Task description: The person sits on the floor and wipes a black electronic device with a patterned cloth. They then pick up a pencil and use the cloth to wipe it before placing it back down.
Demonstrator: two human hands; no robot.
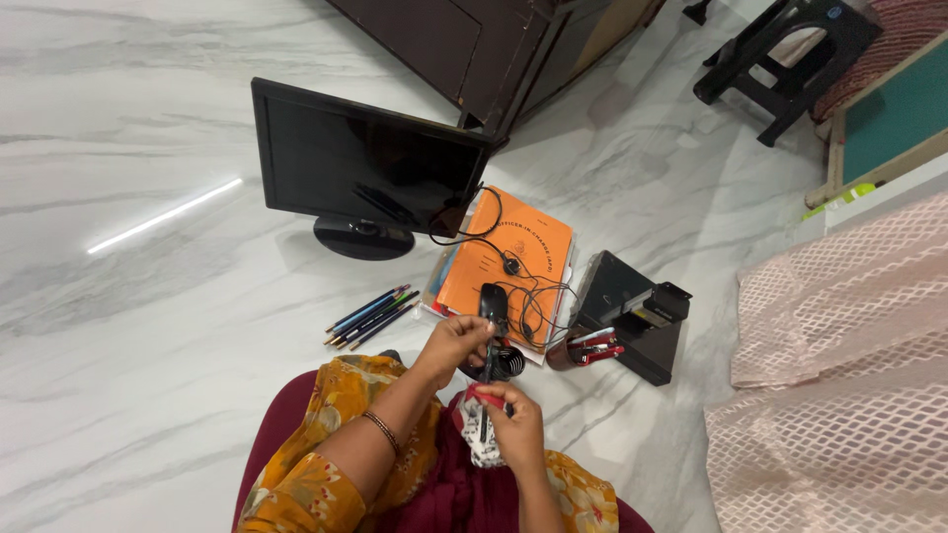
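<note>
White marble floor (pixel 148 395), grey-veined, bearing a black monitor (pixel 365 163), orange folder (pixel 513 252), loose pencils (pixel 370 316), a black box (pixel 632 316). Dark cabinet (pixel 494 44) behind; black stool (pixel 785 59) and pink netted cloth (pixel 839 375) to the right. Above the lap: left hand (pixel 454 341) closed around a black mouse (pixel 493 301), right hand (pixel 513 415) pinching a patterned cloth (pixel 481 439) just below it.
</note>
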